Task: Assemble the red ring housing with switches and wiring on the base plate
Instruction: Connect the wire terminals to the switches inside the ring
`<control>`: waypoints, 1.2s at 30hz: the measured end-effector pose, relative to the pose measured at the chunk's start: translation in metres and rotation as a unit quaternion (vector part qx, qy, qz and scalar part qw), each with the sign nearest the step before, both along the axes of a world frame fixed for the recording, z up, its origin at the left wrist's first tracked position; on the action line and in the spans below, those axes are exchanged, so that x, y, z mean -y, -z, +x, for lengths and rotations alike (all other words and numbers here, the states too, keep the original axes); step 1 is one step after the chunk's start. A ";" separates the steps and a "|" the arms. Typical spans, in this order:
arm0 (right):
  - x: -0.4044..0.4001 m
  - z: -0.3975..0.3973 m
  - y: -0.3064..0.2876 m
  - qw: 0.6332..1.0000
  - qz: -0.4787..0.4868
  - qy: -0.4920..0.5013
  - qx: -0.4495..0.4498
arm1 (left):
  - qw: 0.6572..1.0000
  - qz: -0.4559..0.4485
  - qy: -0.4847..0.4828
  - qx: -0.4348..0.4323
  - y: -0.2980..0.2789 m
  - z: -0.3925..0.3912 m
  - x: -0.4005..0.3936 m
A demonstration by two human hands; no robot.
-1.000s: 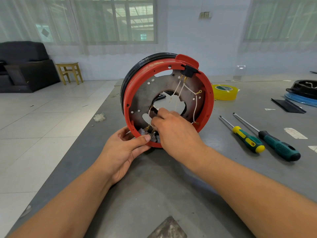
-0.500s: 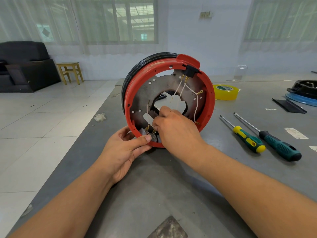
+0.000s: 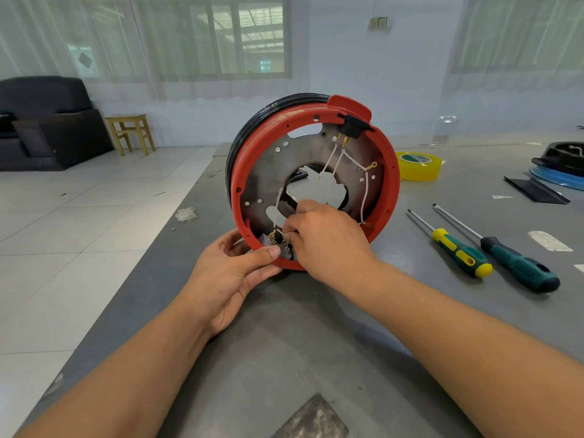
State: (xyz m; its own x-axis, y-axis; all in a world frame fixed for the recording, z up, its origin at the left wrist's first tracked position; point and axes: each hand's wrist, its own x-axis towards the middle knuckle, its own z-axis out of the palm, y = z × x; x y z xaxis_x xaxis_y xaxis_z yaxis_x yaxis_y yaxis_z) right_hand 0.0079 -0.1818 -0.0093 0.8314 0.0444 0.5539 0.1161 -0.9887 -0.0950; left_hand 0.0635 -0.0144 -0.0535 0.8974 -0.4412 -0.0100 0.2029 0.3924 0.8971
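Your left hand [image 3: 234, 273] is gripping the red ring housing [image 3: 387, 197] at seven o'clock while your right hand [image 3: 322, 238] is pinching the switch [image 3: 278, 237] there; seating it probably comes next.

Bench access, head view. Centre of frame blocked: red ring housing [image 3: 311, 181] stands on edge on the grey table [image 3: 316, 343], black rim behind it. Left hand [image 3: 227, 273] grips its lower edge; right hand [image 3: 325, 238] pinches at the small switch [image 3: 279, 240] inside the rim, so the lower opening is closed to any other approach. White wires [image 3: 335, 162] cross the central cut-out of the base plate [image 3: 275, 172]; passage through it is narrow.

Right of frame: two screwdrivers [image 3: 493, 248] lie side by side, near the housing; yellow tape roll [image 3: 417, 165] behind them. Bare table shows between screwdrivers and housing. Lower centre: open table between the two forearms.
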 end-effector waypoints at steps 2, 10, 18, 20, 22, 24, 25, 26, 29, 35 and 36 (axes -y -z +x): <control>0.000 -0.001 0.001 1.000 0.001 -0.003 -0.001 | 1.000 -0.001 0.001 -0.003 0.000 0.000 0.000; -0.002 -0.004 -0.001 0.997 0.057 -0.027 0.044 | 1.000 -0.001 0.007 0.002 0.000 0.002 0.001; -0.004 -0.004 0.000 0.995 0.080 -0.049 0.043 | 1.000 -0.013 0.013 -0.003 -0.005 -0.003 0.002; -0.003 -0.004 0.000 0.995 0.080 -0.050 0.043 | 1.000 -0.004 0.012 -0.004 -0.008 -0.004 0.002; -0.002 -0.004 -0.001 0.995 0.076 -0.050 0.039 | 1.000 0.008 0.019 0.000 -0.013 -0.003 0.000; -0.001 -0.004 -0.001 0.995 0.077 -0.049 0.034 | 0.999 0.021 0.029 0.009 -0.017 -0.001 -0.003; -0.001 -0.004 -0.001 0.995 0.077 -0.049 0.032 | 0.999 0.029 0.029 0.013 -0.019 0.000 -0.005; -0.001 -0.004 -0.001 0.995 0.076 -0.050 0.030 | 0.999 0.037 0.025 0.015 -0.020 0.000 -0.006; -0.002 -0.003 -0.001 0.995 0.076 -0.054 0.021 | 0.999 0.044 0.014 0.004 -0.020 0.000 -0.007; -0.002 -0.003 0.000 0.993 0.090 -0.072 0.011 | 0.999 0.045 0.013 -0.023 -0.023 0.001 -0.008; -0.003 -0.003 0.000 0.993 0.090 -0.073 0.011 | 0.998 0.050 0.014 -0.024 -0.023 0.001 -0.009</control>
